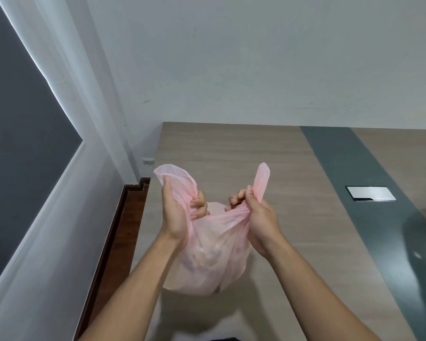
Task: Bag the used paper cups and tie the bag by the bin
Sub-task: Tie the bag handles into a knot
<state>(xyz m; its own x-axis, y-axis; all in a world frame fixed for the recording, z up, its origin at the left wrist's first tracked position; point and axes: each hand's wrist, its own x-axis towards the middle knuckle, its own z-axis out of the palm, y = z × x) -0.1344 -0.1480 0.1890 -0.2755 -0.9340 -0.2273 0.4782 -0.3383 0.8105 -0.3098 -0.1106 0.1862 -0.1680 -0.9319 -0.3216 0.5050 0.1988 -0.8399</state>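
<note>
Tying looks to be the step: I have the pink bag [212, 257] lifted over the table [280, 168], left hand [180, 212] and right hand [258, 217] each gripping a handle, next crossing them.

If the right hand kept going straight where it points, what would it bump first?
The right hand probably meets the pink bag it grips, then the left hand; depth is unclear.

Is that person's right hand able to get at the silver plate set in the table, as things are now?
Probably not right now: the right hand grips a handle of the pink bag. Nothing stands on the table between it and the silver plate, so once freed it likely could.
</note>
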